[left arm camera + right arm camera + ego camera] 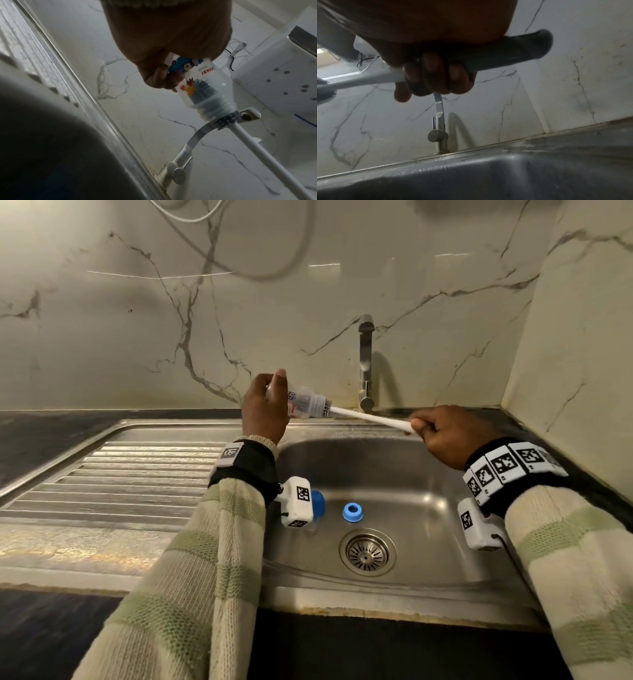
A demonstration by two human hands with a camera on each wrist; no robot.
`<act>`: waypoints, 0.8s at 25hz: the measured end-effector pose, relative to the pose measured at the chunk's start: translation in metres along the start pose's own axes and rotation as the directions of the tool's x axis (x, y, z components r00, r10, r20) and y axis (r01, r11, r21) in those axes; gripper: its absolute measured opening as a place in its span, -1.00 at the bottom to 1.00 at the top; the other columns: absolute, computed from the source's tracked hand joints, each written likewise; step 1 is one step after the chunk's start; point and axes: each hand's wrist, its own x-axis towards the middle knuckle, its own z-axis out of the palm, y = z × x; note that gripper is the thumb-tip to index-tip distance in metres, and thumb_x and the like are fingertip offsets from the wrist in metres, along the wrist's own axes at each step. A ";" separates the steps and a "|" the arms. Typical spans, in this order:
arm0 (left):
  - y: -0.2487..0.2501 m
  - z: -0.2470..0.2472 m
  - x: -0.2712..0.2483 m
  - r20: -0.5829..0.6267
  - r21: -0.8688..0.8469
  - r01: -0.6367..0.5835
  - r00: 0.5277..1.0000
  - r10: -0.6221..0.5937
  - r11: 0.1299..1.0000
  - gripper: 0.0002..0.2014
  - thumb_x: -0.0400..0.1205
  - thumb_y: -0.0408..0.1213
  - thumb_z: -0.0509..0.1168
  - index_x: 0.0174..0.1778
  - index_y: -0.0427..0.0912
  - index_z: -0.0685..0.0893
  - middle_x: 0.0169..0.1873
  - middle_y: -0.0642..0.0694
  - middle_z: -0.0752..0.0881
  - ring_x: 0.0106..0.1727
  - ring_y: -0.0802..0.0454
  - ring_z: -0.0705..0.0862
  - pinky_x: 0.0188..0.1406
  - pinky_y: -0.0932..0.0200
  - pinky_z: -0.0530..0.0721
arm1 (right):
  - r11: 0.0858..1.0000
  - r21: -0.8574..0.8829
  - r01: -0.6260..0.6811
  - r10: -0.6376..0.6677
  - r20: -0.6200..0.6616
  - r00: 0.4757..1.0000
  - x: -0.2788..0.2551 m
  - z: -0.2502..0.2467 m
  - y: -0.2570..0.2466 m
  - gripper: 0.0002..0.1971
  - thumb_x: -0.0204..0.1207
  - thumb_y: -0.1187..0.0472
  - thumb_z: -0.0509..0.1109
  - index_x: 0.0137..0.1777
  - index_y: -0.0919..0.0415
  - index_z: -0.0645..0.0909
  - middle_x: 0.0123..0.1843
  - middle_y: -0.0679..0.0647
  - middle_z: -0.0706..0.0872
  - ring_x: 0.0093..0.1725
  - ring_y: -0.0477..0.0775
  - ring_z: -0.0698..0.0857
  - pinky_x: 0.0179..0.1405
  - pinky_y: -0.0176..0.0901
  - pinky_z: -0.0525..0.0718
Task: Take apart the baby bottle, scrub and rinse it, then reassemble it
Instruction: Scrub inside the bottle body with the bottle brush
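Observation:
My left hand [265, 402] grips a clear baby bottle [306, 404] with printed pictures, held on its side above the sink with its open threaded neck pointing right. A bottle brush [370, 416] with a white shaft is pushed into the neck, and its grey bristles [201, 92] show through the bottle wall [208, 81]. My right hand [445, 433] is wrapped round the brush's dark grey handle [513, 51]. On the sink floor lie a blue screw ring [352, 512] and a blue cap [317, 503], the cap partly hidden by my left wrist camera.
A steel sink basin [428, 508] with a round drain [367, 553] lies below my hands. The ribbed drainboard [137, 474] is on the left. A steel tap [365, 361] stands at the back against the marble wall, and another marble wall closes in the right side.

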 end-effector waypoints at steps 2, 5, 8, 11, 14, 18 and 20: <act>-0.003 0.000 -0.002 0.011 0.060 -0.096 0.995 0.096 0.994 -0.70 0.76 0.04 0.19 0.09 -0.14 0.60 -0.15 -0.09 0.71 -0.18 -0.03 0.73 -0.32 0.06 0.74 | 0.997 0.061 -0.049 0.043 0.088 0.995 0.003 0.001 0.001 -0.69 0.71 0.10 0.17 -0.20 0.06 0.67 -0.42 -0.01 0.59 -0.33 0.13 0.59 -0.35 -0.14 0.40; 0.002 0.001 -0.006 0.036 0.166 -0.287 0.958 0.285 0.943 -0.70 0.76 -0.01 0.23 0.18 -0.18 0.57 -0.10 -0.03 0.68 -0.10 0.01 0.68 -0.12 0.20 0.66 | 0.995 0.073 -0.068 0.057 0.136 0.989 0.006 -0.001 0.002 -0.66 0.72 0.09 0.16 -0.18 0.07 0.71 -0.41 0.02 0.59 -0.37 0.05 0.57 -0.39 -0.21 0.39; 0.004 0.003 -0.003 0.041 0.175 -0.184 0.983 0.179 0.967 -0.68 0.76 0.04 0.18 0.13 -0.18 0.56 -0.17 -0.05 0.68 -0.21 0.03 0.67 -0.24 0.19 0.63 | 0.999 0.026 -0.032 0.031 0.022 0.999 0.000 -0.006 0.004 -0.74 0.70 0.05 0.22 0.00 0.02 0.75 -0.36 -0.01 0.63 -0.37 0.02 0.55 -0.40 -0.16 0.37; -0.005 -0.010 0.004 0.111 -0.148 0.491 0.871 -0.479 0.859 -0.61 0.76 0.08 0.05 0.02 -0.19 0.57 -0.38 -0.07 0.58 -0.55 0.06 0.50 -0.57 0.27 0.41 | 0.996 0.092 -0.017 0.029 -0.128 0.991 -0.006 -0.009 0.015 -0.80 0.61 0.08 0.39 0.18 -0.02 0.76 -0.02 0.04 0.79 -0.11 0.13 0.67 -0.11 -0.14 0.55; -0.012 -0.018 0.002 0.099 -0.147 0.591 0.807 -0.582 0.794 -0.62 0.73 0.08 0.11 -0.01 -0.19 0.57 -0.41 -0.13 0.52 -0.56 0.04 0.43 -0.60 0.30 0.36 | 0.993 0.110 -0.033 0.052 -0.169 0.984 -0.005 -0.006 0.026 -0.80 0.55 0.13 0.46 0.14 0.03 0.78 -0.03 0.06 0.79 -0.03 0.20 0.72 -0.05 -0.12 0.58; -0.009 -0.004 -0.004 0.112 -0.066 0.547 0.835 -0.538 0.835 -0.58 0.72 0.17 0.16 -0.16 -0.14 0.52 -0.39 -0.14 0.56 -0.47 0.00 0.52 -0.48 0.18 0.50 | 0.992 0.102 -0.072 0.091 -0.192 0.977 -0.004 -0.006 0.020 -0.88 0.60 0.12 0.39 0.01 0.05 0.74 -0.32 0.00 0.67 -0.35 0.02 0.59 -0.41 -0.21 0.41; -0.010 -0.004 -0.005 0.123 -0.055 0.552 0.831 -0.543 0.832 -0.59 0.71 0.20 0.16 -0.12 -0.12 0.52 -0.38 -0.13 0.56 -0.45 0.00 0.52 -0.45 0.17 0.50 | 0.992 0.121 -0.045 0.062 -0.144 0.988 -0.007 -0.008 0.014 -0.87 0.62 0.06 0.36 0.04 0.00 0.73 -0.26 -0.05 0.70 -0.35 -0.11 0.56 -0.42 -0.25 0.38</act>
